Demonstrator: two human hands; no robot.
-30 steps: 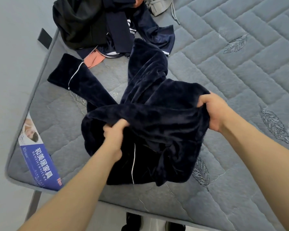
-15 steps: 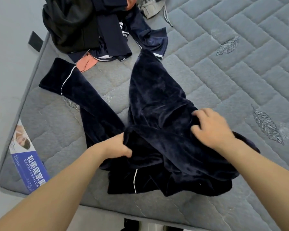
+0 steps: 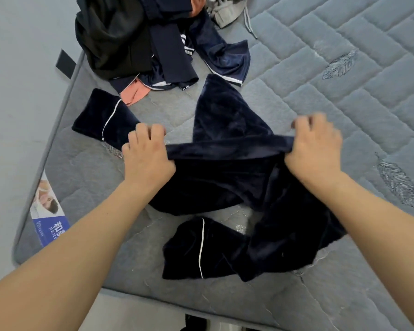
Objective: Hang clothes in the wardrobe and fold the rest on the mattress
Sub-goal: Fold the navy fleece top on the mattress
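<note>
Both hands grip one garment, a dark navy plush garment (image 3: 225,177) with a velvety nap and thin white piping. The left hand (image 3: 145,158) is clenched on one end of a folded edge; the right hand (image 3: 314,149) is clenched on the other end. The edge is stretched into a taut, straight band between the two hands.

Below the band, the fabric hangs and bunches in soft folds on the grey quilted mattress (image 3: 344,96). The mattress surface is stitched in a brick-like pattern with embroidered leaf motifs. Beyond the left hand lies a tube-shaped part of the garment, a sleeve or leg, crossed near its end by white piping. A second such part rises beyond and between the hands. A third section, also piped, lies flat nearer the person, below the right forearm.

Well beyond both hands sits a loose pile of clothes (image 3: 139,39): black, navy with white stripes, an orange piece, and a grey item with a drawstring. Left of the left forearm, a blue printed label (image 3: 49,218) is fixed to the mattress corner.
</note>
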